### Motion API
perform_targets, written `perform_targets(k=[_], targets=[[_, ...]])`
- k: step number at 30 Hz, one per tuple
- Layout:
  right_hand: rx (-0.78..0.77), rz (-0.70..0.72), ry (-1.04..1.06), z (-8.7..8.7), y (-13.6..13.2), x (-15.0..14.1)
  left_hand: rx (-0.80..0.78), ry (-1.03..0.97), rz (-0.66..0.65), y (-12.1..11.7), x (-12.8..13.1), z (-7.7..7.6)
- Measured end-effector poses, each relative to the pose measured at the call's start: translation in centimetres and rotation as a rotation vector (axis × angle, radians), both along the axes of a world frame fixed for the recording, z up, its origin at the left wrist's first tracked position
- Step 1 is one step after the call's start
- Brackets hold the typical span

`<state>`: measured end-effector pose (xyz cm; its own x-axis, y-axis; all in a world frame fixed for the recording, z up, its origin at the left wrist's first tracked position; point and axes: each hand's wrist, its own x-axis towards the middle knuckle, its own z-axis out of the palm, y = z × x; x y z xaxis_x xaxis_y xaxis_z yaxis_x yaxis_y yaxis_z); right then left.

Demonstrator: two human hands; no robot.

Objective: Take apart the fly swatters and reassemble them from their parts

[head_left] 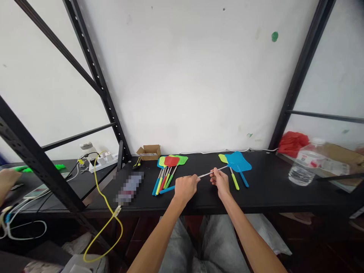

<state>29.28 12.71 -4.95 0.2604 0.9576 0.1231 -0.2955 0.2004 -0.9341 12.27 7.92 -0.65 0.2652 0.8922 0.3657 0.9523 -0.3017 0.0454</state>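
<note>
A blue fly swatter [240, 162] lies almost sideways in front of me, its thin metal rod spanning both hands. My left hand [186, 188] is wrapped round it near the blue handle, whose end sticks out on the left. With fingertips pinched, my right hand [221, 182] grips the rod close to the blue head. Under that head, a yellow-green handle [235, 182] and another blue handle [243, 179] poke out; their heads are mostly covered. Left of my hands rests a fanned stack of several fly swatters, with a red one [171, 161] on top.
A small open cardboard box [151, 151] stands at the back of the black table [270, 189]. A blurred-out phone-like object [130, 188] trails a yellow cable [105, 197]. At right stands a clear plastic bottle [304, 167] by a red bag [292, 143]. Another person's hand [8, 178] shows far left.
</note>
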Motion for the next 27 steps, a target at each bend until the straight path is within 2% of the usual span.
perform_targets(k=[2,5,8,12,17,27], targets=[[0.001,0.037,-0.020,0.1,0.9,-0.3,0.069,0.004,-0.022,1.3,0.5,-0.4],[0.009,0.188,-0.095,-0.1,2.2,-0.7,0.158,0.005,-0.031,2.8,1.3,-1.4],[0.025,0.245,-0.097,-0.3,3.4,-1.0,0.170,-0.016,-0.009,3.7,2.0,-2.5],[0.032,0.222,-0.103,-0.4,4.7,-1.7,0.123,-0.057,0.072,3.9,2.1,-3.4],[0.045,0.168,-0.117,-0.3,6.1,-3.0,0.104,-0.113,0.151,4.1,1.9,-3.6],[0.078,0.047,0.041,-1.5,7.4,-2.4,0.190,-0.092,0.099,4.6,1.3,-3.8]])
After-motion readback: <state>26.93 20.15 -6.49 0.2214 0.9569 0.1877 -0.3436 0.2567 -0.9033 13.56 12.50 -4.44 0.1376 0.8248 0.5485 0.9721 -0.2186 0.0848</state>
